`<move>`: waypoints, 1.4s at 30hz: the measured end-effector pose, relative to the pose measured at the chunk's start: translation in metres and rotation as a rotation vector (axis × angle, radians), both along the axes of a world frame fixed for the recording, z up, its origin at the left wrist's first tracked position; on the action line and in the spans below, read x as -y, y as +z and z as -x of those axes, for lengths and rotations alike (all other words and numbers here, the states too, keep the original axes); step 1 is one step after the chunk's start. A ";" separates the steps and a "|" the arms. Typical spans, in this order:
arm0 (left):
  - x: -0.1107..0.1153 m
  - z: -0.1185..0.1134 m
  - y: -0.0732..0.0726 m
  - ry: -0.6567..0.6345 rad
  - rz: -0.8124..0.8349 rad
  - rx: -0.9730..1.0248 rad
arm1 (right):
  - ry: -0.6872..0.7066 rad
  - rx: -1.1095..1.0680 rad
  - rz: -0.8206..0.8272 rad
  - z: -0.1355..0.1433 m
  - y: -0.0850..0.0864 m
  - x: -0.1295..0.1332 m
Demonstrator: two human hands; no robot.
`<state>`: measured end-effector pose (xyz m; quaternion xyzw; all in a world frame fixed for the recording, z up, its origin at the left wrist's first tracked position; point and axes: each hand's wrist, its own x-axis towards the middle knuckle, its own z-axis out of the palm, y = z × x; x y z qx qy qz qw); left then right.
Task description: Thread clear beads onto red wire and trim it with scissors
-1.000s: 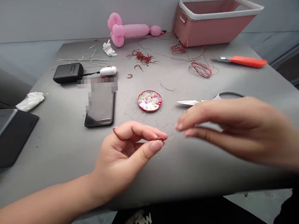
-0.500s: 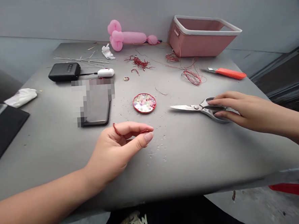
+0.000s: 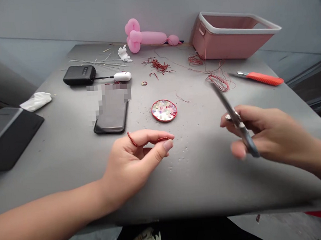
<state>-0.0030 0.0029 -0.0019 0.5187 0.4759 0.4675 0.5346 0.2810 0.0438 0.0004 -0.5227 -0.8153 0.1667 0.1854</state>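
My left hand (image 3: 141,161) pinches a short piece of dark red wire (image 3: 164,138) between thumb and forefinger; most of it is hidden by the fingers. A similar red band circles the base of that forefinger. Raised over the table at the right, my right hand (image 3: 270,131) holds metal scissors (image 3: 232,113), blades closed and tilted up to the left. Motion smears them a little. Just beyond the left fingertips lies a round red-rimmed dish (image 3: 164,110) of small pale and pink beads.
A phone (image 3: 111,115) and a black power bank (image 3: 79,75) lie on the left. Behind are twisted red wire pieces (image 3: 159,66), red wire coils (image 3: 219,82), a pink balloon (image 3: 152,38) and a pink bin (image 3: 232,43). An orange cutter (image 3: 265,78) rests far right.
My right hand has lifted the scissors off the table and turned their blades upward. The left hand keeps its pinch. The whole view has shifted slightly.
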 end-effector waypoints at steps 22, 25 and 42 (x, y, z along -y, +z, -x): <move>-0.001 0.004 0.004 0.053 -0.265 0.019 | 0.286 0.310 -0.732 0.050 -0.014 0.012; 0.001 0.005 0.003 0.043 -0.275 -0.017 | 0.270 0.327 -0.692 0.050 -0.013 0.015; 0.005 0.004 0.006 0.024 -0.178 -0.109 | 0.241 0.381 -0.612 0.050 -0.007 0.020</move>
